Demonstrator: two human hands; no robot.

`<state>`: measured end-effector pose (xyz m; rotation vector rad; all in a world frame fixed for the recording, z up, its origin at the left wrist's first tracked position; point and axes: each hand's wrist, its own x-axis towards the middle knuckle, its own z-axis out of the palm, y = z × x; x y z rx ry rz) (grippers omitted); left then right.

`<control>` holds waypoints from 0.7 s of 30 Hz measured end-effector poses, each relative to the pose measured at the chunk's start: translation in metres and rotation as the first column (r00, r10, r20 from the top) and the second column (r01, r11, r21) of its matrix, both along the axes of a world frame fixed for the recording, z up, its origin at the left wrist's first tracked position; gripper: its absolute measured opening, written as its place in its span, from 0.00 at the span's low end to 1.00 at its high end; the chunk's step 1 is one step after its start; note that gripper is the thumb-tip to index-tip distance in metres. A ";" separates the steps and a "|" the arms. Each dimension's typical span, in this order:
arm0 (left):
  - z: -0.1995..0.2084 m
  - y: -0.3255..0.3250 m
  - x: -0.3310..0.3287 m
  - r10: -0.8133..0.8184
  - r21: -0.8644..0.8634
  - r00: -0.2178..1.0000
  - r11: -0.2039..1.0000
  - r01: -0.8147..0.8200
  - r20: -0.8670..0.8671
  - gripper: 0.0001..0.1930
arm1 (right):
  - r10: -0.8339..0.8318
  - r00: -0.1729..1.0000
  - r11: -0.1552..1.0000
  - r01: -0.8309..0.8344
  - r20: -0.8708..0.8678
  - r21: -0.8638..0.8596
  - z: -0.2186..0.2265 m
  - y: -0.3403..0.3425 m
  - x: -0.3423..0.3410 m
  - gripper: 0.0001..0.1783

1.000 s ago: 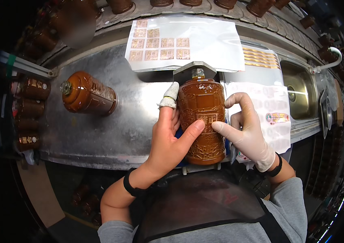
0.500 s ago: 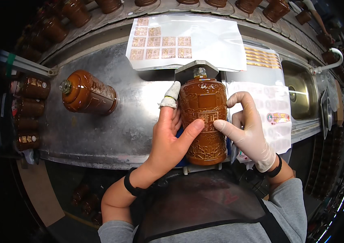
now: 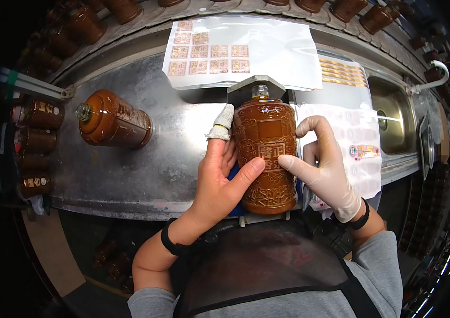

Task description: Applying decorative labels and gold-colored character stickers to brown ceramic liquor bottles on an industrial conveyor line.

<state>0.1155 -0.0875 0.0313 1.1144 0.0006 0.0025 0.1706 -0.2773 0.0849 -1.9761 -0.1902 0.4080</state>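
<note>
- Left hand (image 3: 219,177): bare, fabric cover (image 3: 221,119) on one finger. Grip clamped on the bottle's left side, thumb on its face.
- Right hand (image 3: 328,167): white glove. Grip closed on the right side, curled finger at the edge, thumb on the face.
- Brown bottle (image 3: 268,185): directly between both grips, neither nearer. Long axis front-to-back, base by the worktop (image 3: 174,169) front edge, neck toward the back edge, at a grey angled bracket (image 3: 238,94).
- Square panel (image 3: 273,151) of raised characters on its face; thumbs at its lower corners.
- Label sheet (image 3: 283,55), worktop back edge: small gold-red squares, print too small to read.
- Right-hand sheet (image 3: 336,117): one red-gold printed label (image 3: 364,152), not readable.
- Second bottle (image 3: 109,119): toward worktop left edge, patterned panel, no readable text.
</note>
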 end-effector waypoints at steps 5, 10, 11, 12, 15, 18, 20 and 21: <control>-0.001 0.000 0.001 -0.011 0.009 1.000 1.000 0.011 0.002 0.42 | -0.011 1.000 1.000 0.011 -0.004 0.005 -0.001 0.000 0.001 0.26; -0.001 0.000 0.001 -0.012 0.018 1.000 1.000 0.012 0.001 0.45 | -0.011 1.000 1.000 0.012 -0.004 0.009 0.000 0.000 0.000 0.26; -0.001 0.001 0.001 -0.013 0.019 1.000 1.000 0.013 0.001 0.45 | -0.012 1.000 1.000 0.012 -0.006 0.018 0.000 0.000 0.000 0.26; -0.001 0.001 0.001 -0.010 0.024 1.000 1.000 0.010 0.001 0.45 | -0.013 1.000 1.000 0.014 -0.009 0.028 0.000 0.000 0.000 0.26; -0.002 0.002 0.001 -0.016 0.032 1.000 0.999 0.016 -0.005 0.45 | -0.008 1.000 1.000 0.008 0.004 0.022 0.000 0.000 0.001 0.26; -0.002 0.001 0.000 -0.020 0.031 1.000 0.999 0.020 -0.010 0.45 | -0.006 1.000 1.000 0.006 0.010 0.023 0.001 0.001 0.000 0.26; -0.001 0.001 0.000 -0.017 0.026 1.000 1.000 0.018 -0.012 0.45 | -0.009 1.000 1.000 0.008 0.016 0.025 0.000 0.000 0.000 0.26; 0.000 0.001 0.001 -0.018 0.020 1.000 1.000 0.018 -0.014 0.45 | -0.009 1.000 1.000 0.008 0.021 0.026 -0.001 0.000 0.000 0.26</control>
